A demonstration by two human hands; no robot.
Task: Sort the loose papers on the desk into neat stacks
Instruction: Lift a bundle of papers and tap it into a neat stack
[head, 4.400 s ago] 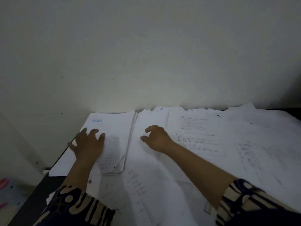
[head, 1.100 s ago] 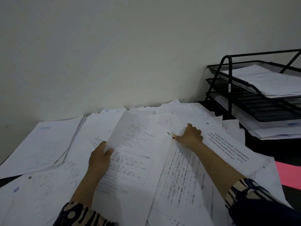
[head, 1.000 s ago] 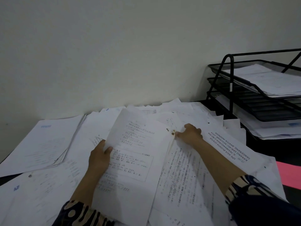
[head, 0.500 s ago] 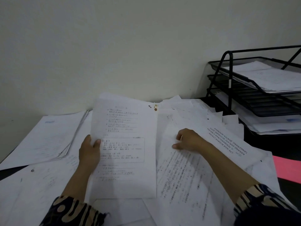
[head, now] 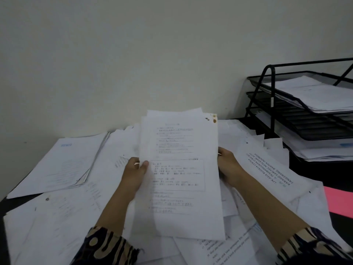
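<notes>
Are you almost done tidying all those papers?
Not nearly. Done: one fairly neat white paper stack sits at the desk's far left. In hand: the left hand and right hand hold a few printed white sheets upright. Left: loose white papers cover most of the desk.

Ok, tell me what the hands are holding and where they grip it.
A sheaf of printed sheets, raised over the desk: left hand pinches its left edge, right hand grips its right edge.
</notes>
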